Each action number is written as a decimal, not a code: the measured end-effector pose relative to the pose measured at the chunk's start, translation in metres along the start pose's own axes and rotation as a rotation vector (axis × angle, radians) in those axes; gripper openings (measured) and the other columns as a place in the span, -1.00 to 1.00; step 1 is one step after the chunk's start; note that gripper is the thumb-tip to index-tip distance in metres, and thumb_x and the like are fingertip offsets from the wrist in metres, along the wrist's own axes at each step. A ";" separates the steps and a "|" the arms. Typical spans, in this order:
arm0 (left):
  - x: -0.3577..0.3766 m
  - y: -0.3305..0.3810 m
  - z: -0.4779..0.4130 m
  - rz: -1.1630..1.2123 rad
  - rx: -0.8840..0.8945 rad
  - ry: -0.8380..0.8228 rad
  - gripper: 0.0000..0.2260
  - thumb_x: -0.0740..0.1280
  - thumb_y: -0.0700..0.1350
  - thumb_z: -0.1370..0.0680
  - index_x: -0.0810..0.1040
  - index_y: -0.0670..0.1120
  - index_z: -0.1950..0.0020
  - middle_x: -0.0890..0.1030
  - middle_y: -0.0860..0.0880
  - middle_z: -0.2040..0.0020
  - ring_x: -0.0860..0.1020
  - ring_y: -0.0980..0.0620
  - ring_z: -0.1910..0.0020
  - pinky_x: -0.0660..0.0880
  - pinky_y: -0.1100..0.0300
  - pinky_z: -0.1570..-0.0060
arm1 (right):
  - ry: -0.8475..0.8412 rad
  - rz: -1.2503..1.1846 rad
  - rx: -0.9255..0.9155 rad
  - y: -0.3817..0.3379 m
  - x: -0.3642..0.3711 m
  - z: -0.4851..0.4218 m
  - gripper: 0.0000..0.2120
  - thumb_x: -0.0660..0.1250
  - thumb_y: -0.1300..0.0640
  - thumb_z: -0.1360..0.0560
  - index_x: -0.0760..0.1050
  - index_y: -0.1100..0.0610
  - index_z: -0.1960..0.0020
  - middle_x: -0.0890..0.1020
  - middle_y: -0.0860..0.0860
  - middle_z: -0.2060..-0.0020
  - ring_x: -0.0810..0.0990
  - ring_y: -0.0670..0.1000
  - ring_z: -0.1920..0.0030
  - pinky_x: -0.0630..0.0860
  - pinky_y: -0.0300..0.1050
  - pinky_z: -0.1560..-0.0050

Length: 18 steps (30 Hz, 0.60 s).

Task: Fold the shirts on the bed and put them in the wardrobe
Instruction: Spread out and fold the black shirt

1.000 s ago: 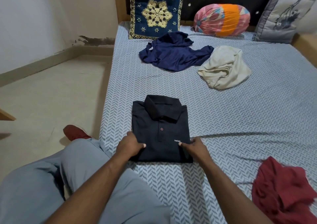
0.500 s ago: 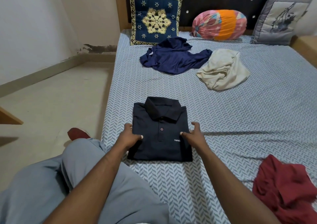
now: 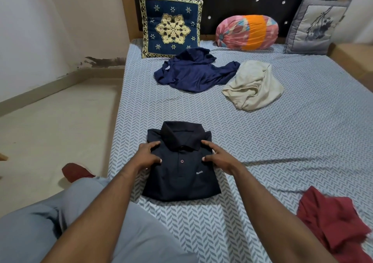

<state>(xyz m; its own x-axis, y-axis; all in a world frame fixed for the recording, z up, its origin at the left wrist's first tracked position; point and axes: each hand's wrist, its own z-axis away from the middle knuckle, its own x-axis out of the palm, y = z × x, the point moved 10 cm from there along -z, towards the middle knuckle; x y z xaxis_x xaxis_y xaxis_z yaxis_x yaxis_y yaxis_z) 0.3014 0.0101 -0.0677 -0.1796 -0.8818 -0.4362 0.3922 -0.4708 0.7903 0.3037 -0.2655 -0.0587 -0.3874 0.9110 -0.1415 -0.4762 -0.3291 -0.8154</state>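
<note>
Black polo shirt (image 3: 181, 180) lies folded, collar pointing away. Left hand (image 3: 148, 155) and right hand (image 3: 221, 159) flank it equally, fingers (image 3: 208, 144) spread, pressing, not grasping.

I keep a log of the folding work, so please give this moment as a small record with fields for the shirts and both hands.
folded: black polo shirt, flat on the bed, collar away from the person
left hand: rests on the polo's left part, fingers spread
right hand: rests on its right part, fingers spread
not folded: navy shirt, cream shirt, red shirt, all crumpled
wardrobe: not in view
</note>
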 end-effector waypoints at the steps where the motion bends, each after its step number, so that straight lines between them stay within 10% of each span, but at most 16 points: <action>1: 0.003 0.005 0.001 -0.013 0.005 -0.015 -0.21 0.53 -0.35 -0.27 0.37 -0.15 -0.47 0.46 -0.17 -0.35 0.52 -0.06 -0.24 0.53 0.15 -0.12 | 0.001 -0.007 0.002 0.001 0.001 0.001 -0.36 0.34 0.35 -0.48 0.35 -0.12 -0.45 0.53 -0.06 -0.29 0.57 0.01 -0.23 0.56 0.04 -0.17; 7: 0.017 0.029 0.011 -0.162 0.093 -0.022 -0.17 0.46 -0.25 -0.27 0.27 -0.15 -0.52 0.09 -0.17 -0.49 0.20 -0.16 -0.48 0.31 0.17 -0.37 | 0.078 0.127 -0.070 -0.007 0.005 0.007 -0.25 0.32 0.36 -0.47 0.14 0.04 -0.58 0.24 -0.04 -0.49 0.38 -0.03 -0.37 0.51 -0.12 -0.25; 11: 0.021 0.036 0.015 -0.223 0.161 -0.041 -0.20 0.39 -0.40 -0.40 0.13 -0.13 -0.57 0.04 -0.16 -0.48 0.25 -0.14 -0.44 0.27 0.29 -0.32 | 0.112 0.251 -0.146 -0.027 0.010 0.017 -0.26 0.33 0.40 -0.47 0.15 0.11 -0.57 0.26 -0.04 -0.35 0.43 -0.05 -0.23 0.57 -0.32 0.11; 18: 0.000 0.035 0.023 -0.243 0.217 -0.066 -0.12 0.40 -0.38 -0.39 0.01 -0.10 -0.60 0.09 -0.14 -0.44 0.26 -0.12 -0.43 0.28 0.14 -0.42 | 0.158 0.439 -0.162 -0.047 0.023 0.020 -0.15 0.38 0.34 -0.42 0.05 0.12 -0.60 0.17 0.00 -0.50 0.21 -0.02 -0.49 0.29 -0.09 -0.47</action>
<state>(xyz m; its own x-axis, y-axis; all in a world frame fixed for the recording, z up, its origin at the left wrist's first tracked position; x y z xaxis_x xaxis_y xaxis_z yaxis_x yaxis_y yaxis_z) 0.2942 -0.0069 -0.0302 -0.3048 -0.7397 -0.5999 0.1306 -0.6564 0.7430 0.3015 -0.2344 -0.0119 -0.3933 0.7259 -0.5642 -0.1613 -0.6587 -0.7350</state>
